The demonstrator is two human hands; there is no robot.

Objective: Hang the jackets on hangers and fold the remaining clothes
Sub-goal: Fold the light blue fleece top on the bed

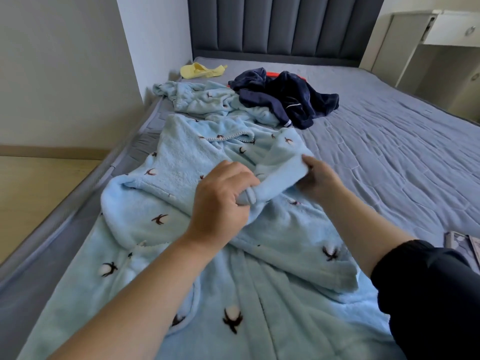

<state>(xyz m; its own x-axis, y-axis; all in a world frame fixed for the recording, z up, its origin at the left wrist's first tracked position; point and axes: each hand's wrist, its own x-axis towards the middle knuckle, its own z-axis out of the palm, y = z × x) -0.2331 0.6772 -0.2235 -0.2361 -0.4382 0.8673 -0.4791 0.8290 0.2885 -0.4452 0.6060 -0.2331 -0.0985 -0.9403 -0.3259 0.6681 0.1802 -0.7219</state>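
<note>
Place: home bedroom, judged by items below.
Bed point(389, 152): grey quilted cover, fills most of view, runs from near edge to far wall.
Headboard point(280, 27): dark grey, padded, vert. panels, upright at far end of bed.
Wall point(65, 61): plain, pale; corner just left of headboard.
Skirting point(52, 151): tan strip at wall base.
Floor point(33, 183): light wood-look, left of bed.
Unit point(405, 55): white, w/ drawer point(457, 27), right of headboard, near bed.
Clothes: household wear loose on bed. Blue robe point(181, 157), fleece, spread nearest; 2nd blue piece point(202, 100) beyond it; navy garment point(293, 97) heaped mid-bed; yellow garment point(200, 70) by headboard, left side.
</note>
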